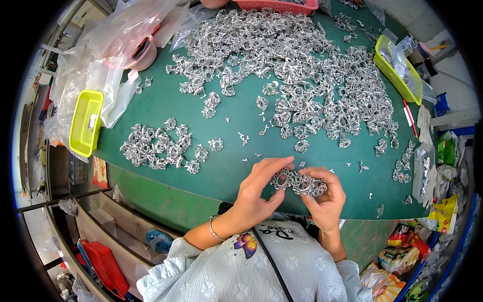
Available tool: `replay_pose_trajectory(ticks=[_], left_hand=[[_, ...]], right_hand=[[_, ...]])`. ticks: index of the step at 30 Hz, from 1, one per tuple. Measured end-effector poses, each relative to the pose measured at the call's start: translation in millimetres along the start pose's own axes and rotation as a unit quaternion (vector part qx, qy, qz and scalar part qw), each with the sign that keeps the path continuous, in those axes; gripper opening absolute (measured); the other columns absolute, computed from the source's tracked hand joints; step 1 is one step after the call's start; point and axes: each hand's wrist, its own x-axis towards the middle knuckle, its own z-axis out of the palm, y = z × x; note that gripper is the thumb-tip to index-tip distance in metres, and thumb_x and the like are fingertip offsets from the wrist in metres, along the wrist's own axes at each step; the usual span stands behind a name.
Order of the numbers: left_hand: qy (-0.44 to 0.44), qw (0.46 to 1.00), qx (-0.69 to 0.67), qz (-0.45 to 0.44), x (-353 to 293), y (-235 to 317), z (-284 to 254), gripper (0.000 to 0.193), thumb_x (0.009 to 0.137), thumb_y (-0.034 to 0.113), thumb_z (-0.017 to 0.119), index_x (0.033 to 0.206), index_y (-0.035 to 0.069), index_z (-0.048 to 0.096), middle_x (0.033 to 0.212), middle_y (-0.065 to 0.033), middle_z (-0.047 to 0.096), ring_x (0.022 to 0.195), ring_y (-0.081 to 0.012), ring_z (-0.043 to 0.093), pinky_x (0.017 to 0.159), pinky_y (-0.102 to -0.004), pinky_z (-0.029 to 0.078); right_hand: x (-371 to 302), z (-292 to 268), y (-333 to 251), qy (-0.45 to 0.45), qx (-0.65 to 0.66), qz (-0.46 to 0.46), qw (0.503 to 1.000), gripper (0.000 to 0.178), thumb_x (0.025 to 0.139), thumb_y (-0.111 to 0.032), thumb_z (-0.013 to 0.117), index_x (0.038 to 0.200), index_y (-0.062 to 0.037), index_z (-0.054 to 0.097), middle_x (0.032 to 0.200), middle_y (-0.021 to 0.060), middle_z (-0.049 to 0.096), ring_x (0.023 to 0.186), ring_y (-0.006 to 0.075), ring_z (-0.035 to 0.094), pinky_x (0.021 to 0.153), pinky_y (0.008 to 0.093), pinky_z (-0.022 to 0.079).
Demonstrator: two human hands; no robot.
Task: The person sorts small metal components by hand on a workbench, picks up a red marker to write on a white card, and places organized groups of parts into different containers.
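Note:
Near the front edge of the green table, my left hand (pixel 259 189) and my right hand (pixel 326 195) face each other with fingers curled. Between them is a cluster of silver openwork metal pieces with flower-like rings (pixel 308 185). My left fingers pinch its left end, and my right thumb and fingers grip its right end. Whether it is one joined piece or several I cannot tell. Beyond my hands, a large heap of similar metal pieces (pixel 297 65) covers the far and right parts of the table. To the left lies a smaller pile of flower-shaped pieces (pixel 156 146).
Small metal bits (pixel 243 138) lie scattered on the green table (pixel 221 173). A yellow-green basket (pixel 86 123) stands at the left edge, another basket (pixel 397 70) at the far right. Near the right edge are a red pencil (pixel 410 118) and a clear tray (pixel 423 171). Plastic bags (pixel 113 40) cover the far left.

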Motion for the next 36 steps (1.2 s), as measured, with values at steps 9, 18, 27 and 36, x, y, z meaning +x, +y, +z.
replay_pose_trajectory(ticks=[9, 18, 27, 36], left_hand=[[0.012, 0.999, -0.018, -0.042, 6, -5, 11, 0.055, 0.065, -0.013, 0.051, 0.12, -0.004, 0.047, 0.107, -0.0121, 0.053, 0.101, -0.021, 0.052, 0.092, -0.0316, 0.039], [0.025, 0.987, -0.098, -0.126, 6, -2, 23, 0.061, 0.073, -0.019, 0.044, 0.13, 0.001, 0.036, 0.113, -0.0111, 0.048, 0.088, -0.0155, 0.057, 0.075, -0.0246, 0.046], [0.007, 0.985, -0.129, -0.113, 5, -13, 21, 0.064, 0.073, -0.019, 0.045, 0.132, 0.002, 0.034, 0.114, -0.0097, 0.045, 0.091, -0.0142, 0.054, 0.081, -0.0264, 0.046], [-0.036, 0.949, -0.27, -0.162, 13, -10, 31, 0.054, 0.082, -0.011, 0.05, 0.131, -0.001, 0.032, 0.116, -0.0159, 0.049, 0.09, -0.0185, 0.057, 0.079, -0.029, 0.049]], right_hand=[[-15, -59, 0, 0.174, -0.032, 0.124, 0.976, 0.04, 0.07, 0.012, 0.064, 0.108, 0.003, 0.055, 0.108, 0.0096, 0.058, 0.098, 0.0147, 0.055, 0.084, 0.0284, 0.045], [-66, -245, 10, 0.462, -0.504, 0.153, 0.713, 0.031, 0.074, -0.008, 0.07, 0.102, 0.0009, 0.061, 0.081, 0.0126, 0.063, 0.073, 0.0215, 0.06, 0.069, 0.0331, 0.047], [-96, -321, 49, 0.455, -0.634, 0.087, 0.619, 0.035, 0.075, -0.014, 0.07, 0.104, 0.0013, 0.059, 0.093, 0.0162, 0.06, 0.088, 0.0288, 0.057, 0.079, 0.0351, 0.044], [-3, -90, 0, 0.188, 0.267, 0.033, 0.944, 0.033, 0.082, -0.008, 0.064, 0.11, -0.0048, 0.046, 0.098, 0.0107, 0.057, 0.071, 0.015, 0.053, 0.059, 0.0267, 0.044]])
